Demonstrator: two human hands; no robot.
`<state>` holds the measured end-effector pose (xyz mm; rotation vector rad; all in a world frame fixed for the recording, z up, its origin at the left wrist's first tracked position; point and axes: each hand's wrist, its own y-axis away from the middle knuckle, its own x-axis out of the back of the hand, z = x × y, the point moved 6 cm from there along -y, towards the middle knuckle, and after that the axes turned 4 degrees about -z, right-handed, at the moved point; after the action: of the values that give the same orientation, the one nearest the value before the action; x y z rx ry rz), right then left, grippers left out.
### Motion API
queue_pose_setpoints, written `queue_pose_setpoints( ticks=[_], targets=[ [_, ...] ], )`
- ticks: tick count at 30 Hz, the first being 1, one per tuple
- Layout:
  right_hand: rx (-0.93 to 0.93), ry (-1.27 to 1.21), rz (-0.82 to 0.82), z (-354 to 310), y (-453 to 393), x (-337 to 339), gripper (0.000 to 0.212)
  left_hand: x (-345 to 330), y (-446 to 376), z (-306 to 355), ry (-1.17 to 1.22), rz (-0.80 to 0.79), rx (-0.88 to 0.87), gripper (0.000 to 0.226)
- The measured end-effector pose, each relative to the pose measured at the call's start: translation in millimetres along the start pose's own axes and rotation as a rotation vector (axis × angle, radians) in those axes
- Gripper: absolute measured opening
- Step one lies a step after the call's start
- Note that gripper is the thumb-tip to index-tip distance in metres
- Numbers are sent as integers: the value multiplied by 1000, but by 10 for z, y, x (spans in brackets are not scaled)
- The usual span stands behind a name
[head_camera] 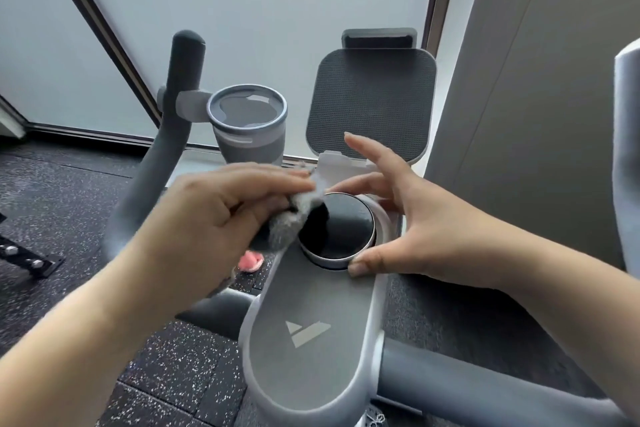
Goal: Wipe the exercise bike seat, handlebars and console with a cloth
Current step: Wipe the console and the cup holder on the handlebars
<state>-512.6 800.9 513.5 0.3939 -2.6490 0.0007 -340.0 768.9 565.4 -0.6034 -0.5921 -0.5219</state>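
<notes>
My left hand (221, 215) pinches the soft, limp grey cloth (294, 218) bunched against the round glossy black console (341, 229), while my open right hand (426, 229) steadies its rim.

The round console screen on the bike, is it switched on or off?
It looks off. The round console screen is plain black, showing no digits or light; the cloth in the left hand covers its left edge.

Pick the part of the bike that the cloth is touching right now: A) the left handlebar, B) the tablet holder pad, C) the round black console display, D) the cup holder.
C: the left hand presses the grey cloth against the left edge of the round black console display, while the right hand steadies its rim.
</notes>
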Motion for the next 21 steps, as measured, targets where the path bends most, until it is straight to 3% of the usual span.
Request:
queue_pose_setpoints(
  ticks=[2, 6, 9, 12, 17, 19, 21],
  targets=[
    [1, -8, 3, 5, 2, 3, 118, -76, -30, 120, 15, 50, -27, 26],
    [26, -40, 20, -19, 13, 4, 115, -488, -48, 298, -270, -258, -233, 36],
    [33, -38, 17, -19, 11, 5, 114, -448, -41, 207, -368, -344, -249, 39],
    [38, -6, 15, -17, 9, 8, 114, -176, -12, 50, -296, -215, -143, 34],
    [49, -39, 10, -56, 58, 7, 99, 413, 458, -242, 6, 276, 235, 38],
    [62, -86, 84, -91, 82, 51, 83, 432, 678, -213, -34, 298, 224, 32],
    [80, -110, 183, -137, 106, 105, 67, 259, 792, -131, -182, 188, 123, 28]
  ],
)
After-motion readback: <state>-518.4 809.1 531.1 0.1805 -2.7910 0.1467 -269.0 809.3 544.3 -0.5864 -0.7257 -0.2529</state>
